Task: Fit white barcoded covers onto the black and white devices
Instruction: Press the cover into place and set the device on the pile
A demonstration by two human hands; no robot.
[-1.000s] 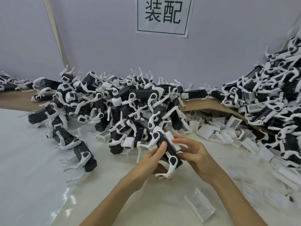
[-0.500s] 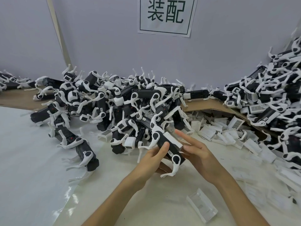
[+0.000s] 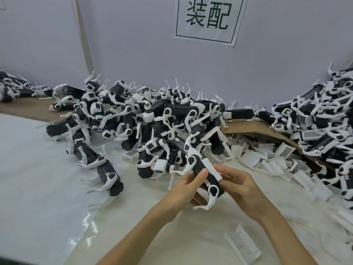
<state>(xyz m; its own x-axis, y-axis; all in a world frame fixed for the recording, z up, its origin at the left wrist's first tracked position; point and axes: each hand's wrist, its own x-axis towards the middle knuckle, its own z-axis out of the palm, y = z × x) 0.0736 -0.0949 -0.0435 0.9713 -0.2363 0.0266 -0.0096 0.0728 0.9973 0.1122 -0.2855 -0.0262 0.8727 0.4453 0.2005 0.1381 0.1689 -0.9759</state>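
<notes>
Both hands held one device [image 3: 202, 174] just above the table [image 3: 133, 217], with a white cover [image 3: 212, 167] along its top.

The left hand [image 3: 188, 190] gripped the black body, thumb [image 3: 202, 173] pressed on its near side and fingers curled beneath. The right hand [image 3: 243, 190] curled round the far side, its fingertips [image 3: 219, 166] on the cover's edge. The heap of devices [image 3: 145, 119] lay just behind.
</notes>
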